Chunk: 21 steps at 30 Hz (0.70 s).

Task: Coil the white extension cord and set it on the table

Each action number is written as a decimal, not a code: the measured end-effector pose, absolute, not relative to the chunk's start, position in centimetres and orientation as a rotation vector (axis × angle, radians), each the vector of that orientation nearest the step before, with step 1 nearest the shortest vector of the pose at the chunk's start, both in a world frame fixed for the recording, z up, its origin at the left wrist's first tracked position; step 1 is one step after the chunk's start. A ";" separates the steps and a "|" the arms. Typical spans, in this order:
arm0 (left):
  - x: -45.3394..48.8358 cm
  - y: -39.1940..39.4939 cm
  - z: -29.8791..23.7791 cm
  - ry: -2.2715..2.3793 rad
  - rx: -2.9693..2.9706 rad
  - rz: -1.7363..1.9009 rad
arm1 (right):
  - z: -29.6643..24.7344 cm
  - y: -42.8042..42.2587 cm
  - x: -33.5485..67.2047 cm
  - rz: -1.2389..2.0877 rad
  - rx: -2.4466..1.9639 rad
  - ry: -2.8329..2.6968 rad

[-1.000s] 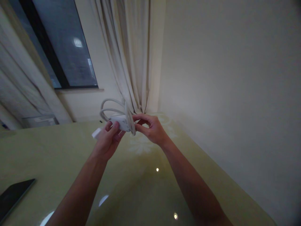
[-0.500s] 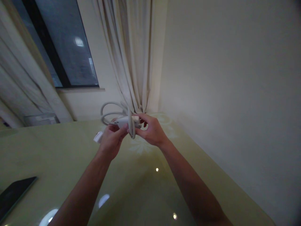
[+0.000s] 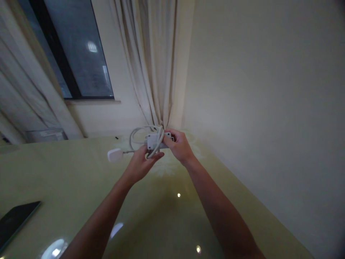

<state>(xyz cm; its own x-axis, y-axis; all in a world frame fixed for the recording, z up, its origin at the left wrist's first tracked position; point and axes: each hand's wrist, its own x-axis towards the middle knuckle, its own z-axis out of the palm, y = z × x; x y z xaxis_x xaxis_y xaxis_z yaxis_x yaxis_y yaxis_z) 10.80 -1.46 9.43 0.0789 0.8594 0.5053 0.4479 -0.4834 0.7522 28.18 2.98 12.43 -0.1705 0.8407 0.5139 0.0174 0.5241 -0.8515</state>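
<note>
A small white power strip [image 3: 152,141], with screw holes at its corners, is held above the table by both my hands. Its pale cord [image 3: 159,138] is looped around the body, with coils sticking out to the left. My right hand [image 3: 180,145] grips the right end, thumb on the near face. Below the left part, my left hand [image 3: 140,163] has its thumb and fingers around the bottom of the cord loop, close against the strip. The white plug [image 3: 115,155] hangs out at the left on a length of cord. Some of the fingers are hidden behind the strip.
The glossy yellow-green table [image 3: 67,172] reflects lights. A dark flat device [image 3: 17,223] lies at its left edge. Cream curtains [image 3: 153,64], a window [image 3: 78,50] and a plain wall [image 3: 256,100] border the far and right sides.
The power strip has turned in my hands to show a face with screw holes, and moved slightly right. My left hand has shifted right and lower on the bundle; the plug has swung flatter.
</note>
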 end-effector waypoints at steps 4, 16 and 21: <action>8.7 -0.6 9.4 1.522 2.046 1.397 | 13.3 3.8 30.8 0.828 -0.806 -1.518; 0.1 2.2 5.4 2.242 2.454 0.543 | 8.9 6.7 31.2 0.834 -1.094 -1.955; -3.9 2.2 3.4 2.339 2.281 0.187 | 4.2 6.1 26.0 0.809 -1.243 -2.022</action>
<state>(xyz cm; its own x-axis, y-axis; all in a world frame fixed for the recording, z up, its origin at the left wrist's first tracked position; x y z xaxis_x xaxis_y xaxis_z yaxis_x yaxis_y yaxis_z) -3.88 2.16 3.38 -0.0241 0.9847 0.1727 0.9996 0.0261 -0.0098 26.05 6.13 4.18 -0.3622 0.9127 0.1891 0.5305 0.3687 -0.7633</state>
